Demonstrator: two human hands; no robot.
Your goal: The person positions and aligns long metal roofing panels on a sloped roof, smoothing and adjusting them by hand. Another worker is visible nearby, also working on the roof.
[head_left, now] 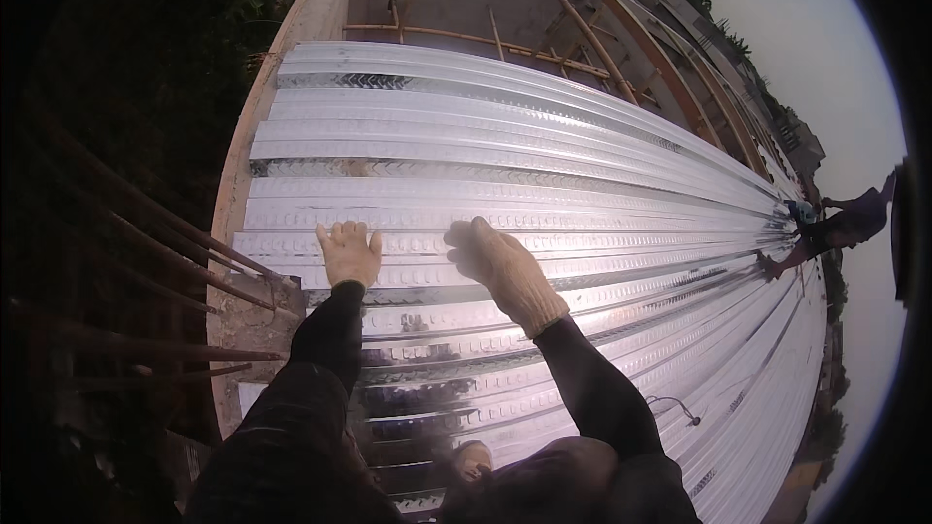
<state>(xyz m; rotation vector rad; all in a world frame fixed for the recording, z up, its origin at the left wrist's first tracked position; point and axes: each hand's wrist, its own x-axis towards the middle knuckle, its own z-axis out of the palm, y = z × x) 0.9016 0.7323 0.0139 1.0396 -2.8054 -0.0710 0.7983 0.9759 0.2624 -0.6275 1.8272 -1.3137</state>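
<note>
Long shiny ribbed metal deck sheets lie side by side and run away to the far right. My left hand, in a pale knit glove, rests flat with fingers apart on a sheet near its left end. My right hand, also gloved, presses on the same sheet a little to the right, fingers curled over a rib. Both sleeves are dark.
A wooden formwork edge borders the sheets on the left, with rusty steel bars sticking out beyond it. Timber and bamboo props stand behind the sheets. Another person crouches at the far end. A thin wire lies on the sheets.
</note>
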